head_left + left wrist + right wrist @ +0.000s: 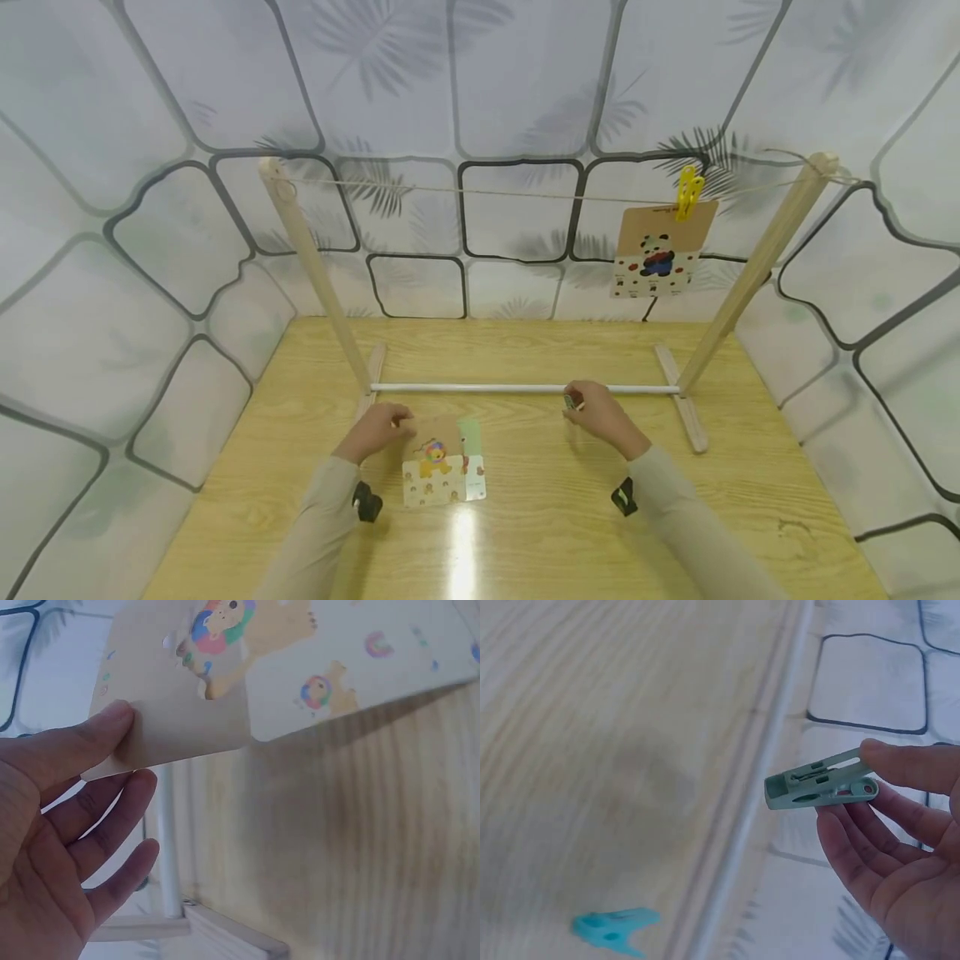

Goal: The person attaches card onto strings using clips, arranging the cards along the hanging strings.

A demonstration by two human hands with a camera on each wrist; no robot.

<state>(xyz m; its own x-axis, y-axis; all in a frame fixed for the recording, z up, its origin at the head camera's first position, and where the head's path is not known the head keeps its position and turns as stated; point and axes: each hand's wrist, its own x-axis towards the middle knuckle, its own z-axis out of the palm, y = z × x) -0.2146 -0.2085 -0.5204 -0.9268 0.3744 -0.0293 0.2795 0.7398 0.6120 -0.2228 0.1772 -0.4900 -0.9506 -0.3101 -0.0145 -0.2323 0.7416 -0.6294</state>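
Hands (380, 432) (603, 417) pinch lion card (435, 483), green clothespin (821, 787); panda card (660, 257) lettering illegible.

Site: small booth-like work space, likely a staged recording corner; whether in a home, lab or office cannot be told. Evidence: pale wall covering (517, 75), printed with dark rounded outlines and grey leaves, closes off the back and both sides of a wood-grain table (540, 525). A wooden frame (317, 268) strung with string (480, 193) stands on it. Black wrist-worn devices (367, 502) also show.

Green clothespin (821, 784), lion-print card (433, 477), yellow clip (687, 200)
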